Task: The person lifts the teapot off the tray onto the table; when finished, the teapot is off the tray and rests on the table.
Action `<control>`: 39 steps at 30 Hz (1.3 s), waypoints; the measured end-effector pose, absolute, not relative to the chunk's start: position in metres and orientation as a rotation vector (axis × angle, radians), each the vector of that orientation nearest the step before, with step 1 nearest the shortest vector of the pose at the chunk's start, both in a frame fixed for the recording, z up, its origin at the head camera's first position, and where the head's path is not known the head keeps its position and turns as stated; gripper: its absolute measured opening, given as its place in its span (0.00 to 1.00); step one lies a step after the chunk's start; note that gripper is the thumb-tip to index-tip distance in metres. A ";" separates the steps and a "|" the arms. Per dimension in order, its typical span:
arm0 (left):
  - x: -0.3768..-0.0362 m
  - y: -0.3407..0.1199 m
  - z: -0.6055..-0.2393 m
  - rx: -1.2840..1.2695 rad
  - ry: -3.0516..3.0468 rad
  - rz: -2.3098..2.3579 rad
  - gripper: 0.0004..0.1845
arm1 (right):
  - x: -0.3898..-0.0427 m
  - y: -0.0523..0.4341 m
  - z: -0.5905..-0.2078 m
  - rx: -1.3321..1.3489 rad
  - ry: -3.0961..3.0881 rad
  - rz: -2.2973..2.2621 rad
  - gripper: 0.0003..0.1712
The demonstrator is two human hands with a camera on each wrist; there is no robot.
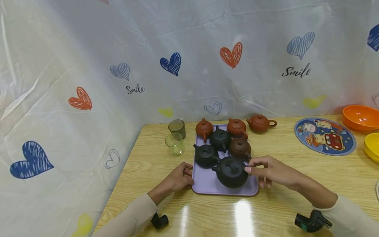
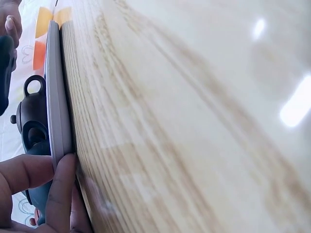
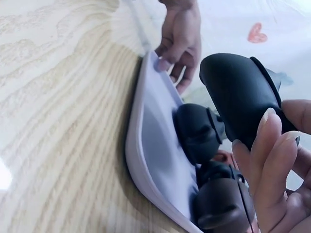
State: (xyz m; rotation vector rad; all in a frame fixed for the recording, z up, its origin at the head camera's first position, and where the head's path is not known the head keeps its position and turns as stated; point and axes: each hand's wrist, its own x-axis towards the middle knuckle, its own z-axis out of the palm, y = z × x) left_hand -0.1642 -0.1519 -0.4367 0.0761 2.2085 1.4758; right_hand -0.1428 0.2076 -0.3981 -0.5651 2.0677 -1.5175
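Observation:
My right hand (image 1: pixel 270 172) pinches a large black teapot (image 1: pixel 231 174) by its handle side, over the front of the lilac tray (image 1: pixel 207 187). In the right wrist view that teapot (image 3: pixel 240 97) hangs above the tray floor, its base clear of it. At the tray's left edge my left hand (image 1: pixel 179 177) grips the rim, fingers on both sides of it in the left wrist view. On the tray sit two smaller black teapots, one at the left (image 1: pixel 205 156) and one behind (image 1: pixel 220 140), plus a dark brown teapot (image 1: pixel 239 148) and two reddish-brown teapots (image 1: pixel 204 128) at the back.
Another reddish-brown teapot (image 1: pixel 259 124) stands behind the tray's right corner. Left of the tray are a grey glass (image 1: pixel 177 127) and a clear greenish glass (image 1: pixel 174 144). Farther right lie a round blue mat (image 1: pixel 325 136), an orange bowl (image 1: pixel 359 118) and a yellow bowl (image 1: pixel 372 148).

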 end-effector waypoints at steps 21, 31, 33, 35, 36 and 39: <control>-0.165 -0.152 -0.438 0.082 2.205 1.489 0.33 | -0.153 0.262 -0.374 -0.541 2.184 -1.494 0.12; -0.165 -0.151 -0.439 0.076 2.218 1.471 0.33 | -0.158 0.293 -0.370 -0.527 2.146 -1.498 0.13; -0.164 -0.152 -0.439 0.076 2.219 1.472 0.33 | -0.160 0.299 -0.370 -0.531 2.151 -1.503 0.13; -0.164 -0.152 -0.439 0.079 2.220 1.474 0.33 | -0.161 0.305 -0.370 -0.534 2.164 -1.506 0.12; -0.164 -0.152 -0.438 0.080 2.222 1.473 0.33 | -0.162 0.308 -0.371 -0.533 2.174 -1.508 0.13; -0.164 -0.151 -0.438 0.083 2.229 1.467 0.33 | -0.166 0.317 -0.373 -0.513 2.199 -1.510 0.13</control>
